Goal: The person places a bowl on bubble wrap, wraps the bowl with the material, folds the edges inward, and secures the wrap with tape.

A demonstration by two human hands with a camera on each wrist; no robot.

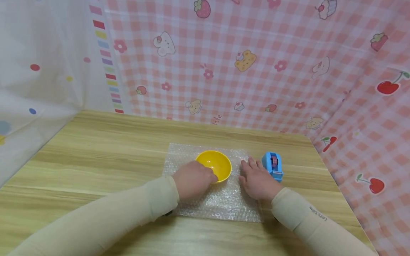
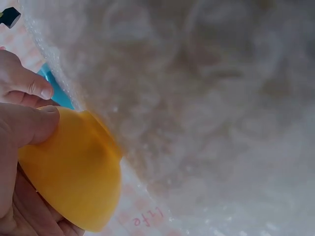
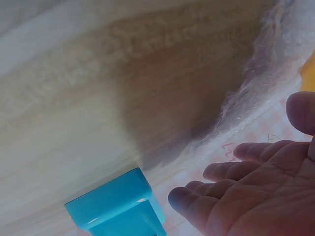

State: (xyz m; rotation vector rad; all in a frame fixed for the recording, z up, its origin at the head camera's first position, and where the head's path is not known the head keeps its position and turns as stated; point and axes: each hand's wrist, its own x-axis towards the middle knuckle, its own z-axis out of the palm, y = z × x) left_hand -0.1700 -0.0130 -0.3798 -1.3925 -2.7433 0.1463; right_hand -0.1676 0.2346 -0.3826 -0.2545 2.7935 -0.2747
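Now the left grip (image 1: 193, 179) pinches the yellow bowl (image 1: 220, 164), the right grip (image 1: 258, 180) outstretched.

Free tabletop (image 1: 105, 153) at left, bowl (image 1: 217, 161) and tape dispenser (image 1: 278, 167) closely flanking right grip (image 1: 258, 180)

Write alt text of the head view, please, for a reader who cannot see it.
A person's left grip holds a yellow bowl over a sheet of bubble wrap on a wood-grain table. The right grip, outstretched and holding nothing, is at the sheet's right edge, beside a blue tape dispenser. Pink checked cloth hangs behind.
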